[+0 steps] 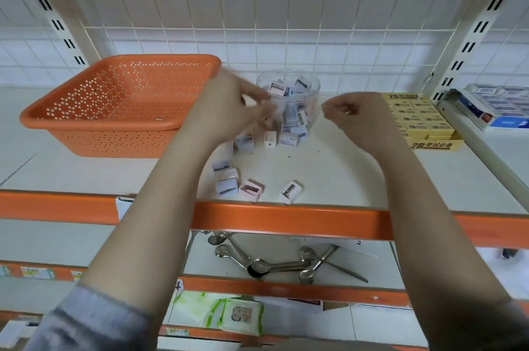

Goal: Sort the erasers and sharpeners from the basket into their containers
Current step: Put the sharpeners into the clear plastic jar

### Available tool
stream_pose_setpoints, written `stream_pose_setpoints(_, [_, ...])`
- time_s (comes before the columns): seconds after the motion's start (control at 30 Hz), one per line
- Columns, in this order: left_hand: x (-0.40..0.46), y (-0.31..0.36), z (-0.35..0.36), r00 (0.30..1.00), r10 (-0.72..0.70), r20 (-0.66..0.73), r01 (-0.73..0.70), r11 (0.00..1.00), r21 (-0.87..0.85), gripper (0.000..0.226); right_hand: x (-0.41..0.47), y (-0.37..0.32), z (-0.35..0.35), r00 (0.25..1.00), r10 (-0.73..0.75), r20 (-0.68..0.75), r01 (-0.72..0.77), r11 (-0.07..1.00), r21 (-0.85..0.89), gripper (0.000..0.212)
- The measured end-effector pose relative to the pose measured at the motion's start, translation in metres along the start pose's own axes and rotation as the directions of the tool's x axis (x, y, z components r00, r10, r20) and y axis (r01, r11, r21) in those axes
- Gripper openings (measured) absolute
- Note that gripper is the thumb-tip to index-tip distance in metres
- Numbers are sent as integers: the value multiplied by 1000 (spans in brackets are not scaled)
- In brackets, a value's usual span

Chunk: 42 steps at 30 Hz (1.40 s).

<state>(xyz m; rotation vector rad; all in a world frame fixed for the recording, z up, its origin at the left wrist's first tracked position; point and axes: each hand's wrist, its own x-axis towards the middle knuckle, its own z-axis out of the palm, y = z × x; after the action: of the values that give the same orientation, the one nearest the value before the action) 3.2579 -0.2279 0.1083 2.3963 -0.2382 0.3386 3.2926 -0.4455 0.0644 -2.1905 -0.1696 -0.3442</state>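
Flanking jar (287, 93) — basket (120, 104) (orange), erasers (420, 119)

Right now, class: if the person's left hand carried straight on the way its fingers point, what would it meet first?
Most likely the clear round plastic jar of small sharpeners: the left hand points right, towards its wall. The hand is motion-blurred, so the gap between them is unclear.

A shop: slotted uprights (469, 44) carry orange-edged shelves (286, 219) stocked with boxed erasers (423, 119), spoons (274, 263) and wipes (240, 315).
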Motion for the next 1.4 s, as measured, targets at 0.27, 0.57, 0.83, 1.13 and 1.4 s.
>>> stream_pose_setpoints(0.27, [85,8,34,998,22,50,-29,989,147,21,-47,19,-3,991,31,127,-38,998,57,13])
stream_pose_setpoints(0.57, [70,1,29,999,40,-16,-39,993,110,16,-60,3,0,920,-31,390,17,999,39,12])
stream_pose_setpoints(0.83, [0,-17,6,989,5,-146,2,999,50,17,-58,-11,8,706,-75,704,157,986,-53,37])
stream_pose_setpoints(1.13, [-34,-29,13,984,-70,-166,80,995,55,15,-47,-11,8,799,-50,599,108,992,-62,24])
stream_pose_setpoints(1.4, [-33,-37,24,982,-167,-91,172,984,55,15,33,-37,9,992,-123,37,121,992,44,28])
